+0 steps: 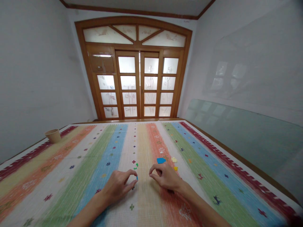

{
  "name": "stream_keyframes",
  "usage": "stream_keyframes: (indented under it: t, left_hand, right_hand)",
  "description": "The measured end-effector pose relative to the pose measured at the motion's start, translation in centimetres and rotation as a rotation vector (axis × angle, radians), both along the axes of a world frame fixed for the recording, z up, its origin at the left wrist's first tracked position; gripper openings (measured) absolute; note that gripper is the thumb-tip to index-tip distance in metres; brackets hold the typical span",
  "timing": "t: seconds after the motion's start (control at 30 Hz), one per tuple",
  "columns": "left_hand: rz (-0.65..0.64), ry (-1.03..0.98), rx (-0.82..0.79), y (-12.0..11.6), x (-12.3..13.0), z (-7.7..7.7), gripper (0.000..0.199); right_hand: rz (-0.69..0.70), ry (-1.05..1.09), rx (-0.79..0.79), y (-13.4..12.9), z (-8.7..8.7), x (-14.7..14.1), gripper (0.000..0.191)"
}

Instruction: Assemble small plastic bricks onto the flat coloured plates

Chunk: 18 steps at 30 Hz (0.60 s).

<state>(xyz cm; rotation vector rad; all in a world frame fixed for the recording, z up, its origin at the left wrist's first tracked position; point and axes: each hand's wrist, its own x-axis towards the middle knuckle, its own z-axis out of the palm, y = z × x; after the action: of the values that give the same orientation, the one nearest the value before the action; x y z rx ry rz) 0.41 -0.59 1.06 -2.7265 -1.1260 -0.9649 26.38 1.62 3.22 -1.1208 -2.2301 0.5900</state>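
Observation:
A small, thin blue piece is pinched between the thumb and forefinger of my left hand. My right hand has its thumb and forefinger closed together a short way to the right; whatever they hold, if anything, is too small to make out. Just beyond the left fingertips, small bright green pieces lie on the striped tablecloth. Past the right knuckles lies a flat blue piece. A pale yellow piece is beside it, with a brighter yellow piece close to my right wrist.
Toward the far left of the table stands a tan paper cup. A glass panel runs along the right side. Wooden doors with glass panes close off the far end, and white walls rise on both sides.

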Motion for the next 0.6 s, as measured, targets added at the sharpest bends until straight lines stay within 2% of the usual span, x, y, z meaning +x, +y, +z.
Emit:
stream_keyframes:
  t: [0.3, 0.6]
  left_hand:
    - [-0.05, 0.001, 0.2, -1.2, 1.4, 0.4, 0.019]
    - [-0.028, 0.021, 0.247, -1.1, 1.6, 0.3, 0.016]
  right_hand:
    - [0.042, 0.024, -0.085, -2.2, 0.6, -2.1, 0.012]
    - [0.025, 0.113, -0.189, -2.2, -0.4, -2.9, 0.012]
